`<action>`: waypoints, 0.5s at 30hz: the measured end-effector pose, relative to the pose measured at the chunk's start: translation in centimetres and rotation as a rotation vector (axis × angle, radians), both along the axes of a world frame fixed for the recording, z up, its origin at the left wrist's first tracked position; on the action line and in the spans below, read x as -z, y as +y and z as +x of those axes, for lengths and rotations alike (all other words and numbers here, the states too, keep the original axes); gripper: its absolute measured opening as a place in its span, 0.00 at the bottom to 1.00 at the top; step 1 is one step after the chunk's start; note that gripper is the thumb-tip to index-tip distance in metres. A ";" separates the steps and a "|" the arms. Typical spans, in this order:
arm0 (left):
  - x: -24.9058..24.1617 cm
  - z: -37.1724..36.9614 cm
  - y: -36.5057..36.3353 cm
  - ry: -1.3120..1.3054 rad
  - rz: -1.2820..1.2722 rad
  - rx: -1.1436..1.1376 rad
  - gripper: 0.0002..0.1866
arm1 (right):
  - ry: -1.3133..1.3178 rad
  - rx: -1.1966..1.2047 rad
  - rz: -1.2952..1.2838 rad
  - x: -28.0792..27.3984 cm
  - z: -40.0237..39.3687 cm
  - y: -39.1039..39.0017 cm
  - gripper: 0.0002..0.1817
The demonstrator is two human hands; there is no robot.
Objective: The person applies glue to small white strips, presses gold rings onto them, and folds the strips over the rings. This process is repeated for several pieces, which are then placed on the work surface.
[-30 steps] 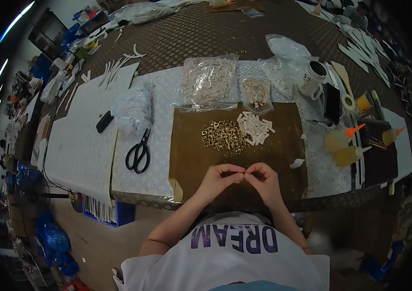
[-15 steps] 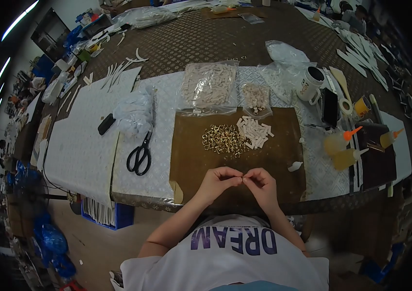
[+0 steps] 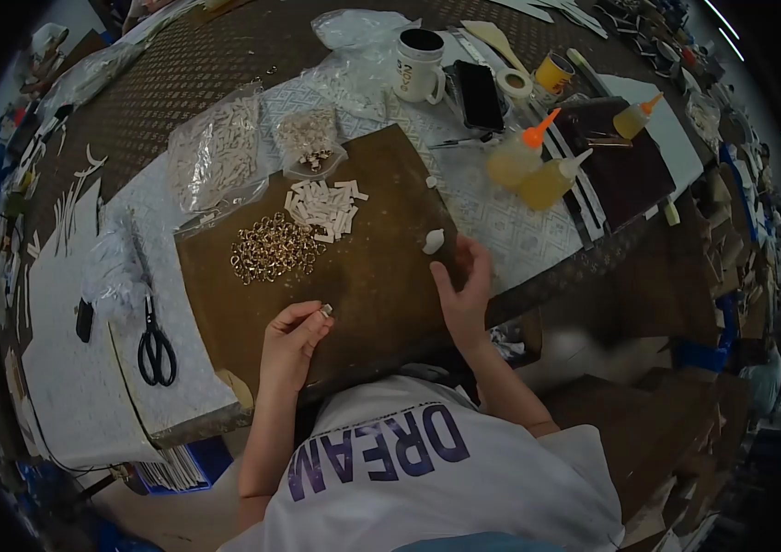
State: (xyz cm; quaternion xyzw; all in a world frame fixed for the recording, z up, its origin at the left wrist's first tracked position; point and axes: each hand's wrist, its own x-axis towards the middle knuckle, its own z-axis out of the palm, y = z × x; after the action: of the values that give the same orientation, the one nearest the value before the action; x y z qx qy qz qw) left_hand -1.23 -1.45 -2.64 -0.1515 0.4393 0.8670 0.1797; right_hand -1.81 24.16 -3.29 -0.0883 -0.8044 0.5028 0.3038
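Observation:
My left hand (image 3: 291, 348) pinches a small shiny metal ring piece (image 3: 327, 311) between thumb and fingertips, above the brown mat (image 3: 372, 285). Its exact kind is too small to make out. My right hand (image 3: 466, 293) is at the mat's right edge with thumb and fingers apart, holding nothing I can see. Close to its fingertips lies a small white nozzle-like piece (image 3: 434, 241). Farther in on the mat are a heap of gold-coloured metal rings (image 3: 273, 248) and a pile of short white strips (image 3: 326, 208), touching each other.
Clear bags of white pieces (image 3: 216, 152) and fittings (image 3: 310, 143) lie behind the mat. Black scissors (image 3: 157, 354) rest at left. A mug (image 3: 419, 69), a phone (image 3: 478, 97), glue bottles (image 3: 549, 184) and a tape roll (image 3: 514, 84) stand or lie at right.
My hands have parted: the left keeps the small piece, while the right has moved away to the right and opened. The view has turned to the right.

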 end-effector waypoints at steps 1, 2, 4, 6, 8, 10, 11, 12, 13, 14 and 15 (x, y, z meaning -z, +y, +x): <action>-0.1 -0.1 0.1 -0.003 0.008 0.012 0.08 | -0.049 -0.057 -0.034 0.2 -0.6 0.3 0.17; -0.2 -0.1 0.3 -0.006 0.012 0.017 0.08 | -0.097 -0.122 -0.071 0.5 -1.1 0.6 0.18; -0.6 -0.1 0.3 -0.016 0.017 0.015 0.09 | -0.169 -0.235 -0.129 1.3 -2.0 1.0 0.18; -1.2 -0.1 0.6 -0.030 0.028 0.010 0.10 | -0.187 -0.275 -0.163 1.7 -2.4 0.8 0.15; -1.5 0.1 0.6 -0.008 -0.004 0.020 0.10 | -0.151 -0.388 -0.242 1.3 -2.1 0.3 0.16; -1.9 0.4 0.8 0.020 -0.020 0.028 0.10 | -0.097 -0.501 -0.376 0.0 -1.1 -0.7 0.16; -2.1 0.5 0.8 0.021 -0.038 0.022 0.10 | -0.145 -0.568 -0.314 -1.0 -0.5 -1.0 0.16; -2.5 0.6 0.9 0.022 -0.057 0.022 0.10 | -0.190 -0.630 -0.250 -1.9 0.2 -1.2 0.16; -2.7 0.7 0.9 0.025 -0.075 0.026 0.10 | -0.232 -0.688 -0.187 -3.0 0.7 -1.3 0.16; -2.8 0.8 0.9 0.018 -0.084 0.019 0.10 | -0.235 -0.719 -0.146 -4.4 1.0 -1.7 0.17; -2.9 0.9 0.9 0.013 -0.093 0.014 0.10 | -0.187 -0.727 -0.089 -4.3 1.1 -1.9 0.18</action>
State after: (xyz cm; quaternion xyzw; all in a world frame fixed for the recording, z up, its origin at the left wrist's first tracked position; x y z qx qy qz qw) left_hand -0.35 -0.54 0.26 -0.1509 0.4814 0.8454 0.1757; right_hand -0.67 22.22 0.98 0.1442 -0.7848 0.6022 0.0263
